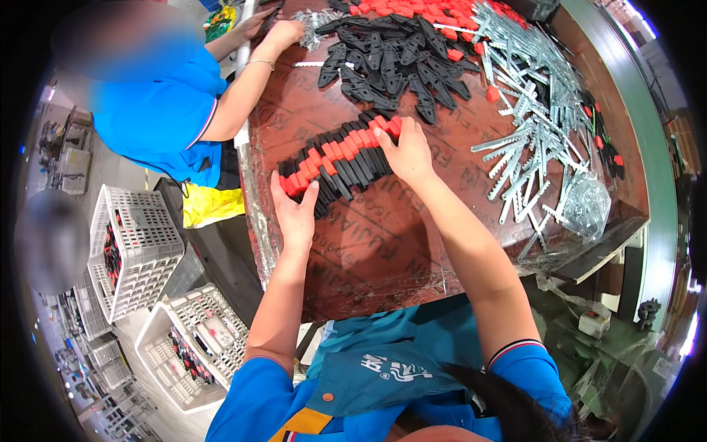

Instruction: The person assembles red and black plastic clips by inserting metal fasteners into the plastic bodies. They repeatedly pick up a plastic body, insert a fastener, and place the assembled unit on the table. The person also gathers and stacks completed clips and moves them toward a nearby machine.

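Forearms in blue short sleeves come up from the lower edge onto a reddish-brown round counter (pixel 383 243). The left hand (pixel 294 214) presses against the near-left end of a curved row of black plastic pieces with red blocks (pixel 335 158), its fingers spread and upright, touching the end pieces. The right hand (pixel 407 151) rests on the far-right end of the same row, fingers apart and laid over the top of the red blocks. The row lies on the counter between both hands, packed side by side.

Beyond the row sits a loose heap of black flat plastic pieces (pixel 398 62), with scattered small red plastic blocks (pixel 412 11) at the far edge. To the right, a pile of silver toothed metal strips (pixel 530 110) spreads over the counter, and a crumpled clear plastic bag (pixel 585 206) lies near its rim.

On the far left, another person in a blue shirt (pixel 158 110) reaches a hand to the counter. Below them on the floor stand white plastic lattice crates (pixel 132 243) holding black and red parts.
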{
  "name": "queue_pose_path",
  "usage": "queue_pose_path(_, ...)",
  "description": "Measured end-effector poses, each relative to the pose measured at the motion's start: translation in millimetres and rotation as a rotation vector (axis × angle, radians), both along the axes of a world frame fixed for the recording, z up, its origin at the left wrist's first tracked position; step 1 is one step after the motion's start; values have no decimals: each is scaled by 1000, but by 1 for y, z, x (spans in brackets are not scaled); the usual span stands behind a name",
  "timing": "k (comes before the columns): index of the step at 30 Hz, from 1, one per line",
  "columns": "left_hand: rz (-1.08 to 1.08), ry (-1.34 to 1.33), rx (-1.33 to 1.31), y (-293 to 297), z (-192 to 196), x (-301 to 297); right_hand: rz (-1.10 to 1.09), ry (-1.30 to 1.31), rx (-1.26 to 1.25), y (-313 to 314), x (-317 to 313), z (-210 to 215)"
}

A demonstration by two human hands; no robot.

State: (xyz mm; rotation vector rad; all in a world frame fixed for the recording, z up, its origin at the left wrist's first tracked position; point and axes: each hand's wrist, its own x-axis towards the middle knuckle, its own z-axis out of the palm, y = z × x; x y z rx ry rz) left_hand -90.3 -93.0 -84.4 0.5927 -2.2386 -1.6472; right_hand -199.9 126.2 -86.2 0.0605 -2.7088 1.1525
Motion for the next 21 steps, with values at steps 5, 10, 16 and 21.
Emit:
queue_pose_path(5,-107,-40,-116,10,9,2,-23,-63,-29,25,23,5)
queue_pose_path(10,-291,-52,-162,46,17,9,-163,-9,-62,78,75,1)
queue_pose_path(16,-466,-67,39,129,18,51,-358,-180,-84,162,141,23)
queue_pose_path(21,-684,13,51,194,3,97,-475,-151,73,223,143,25)
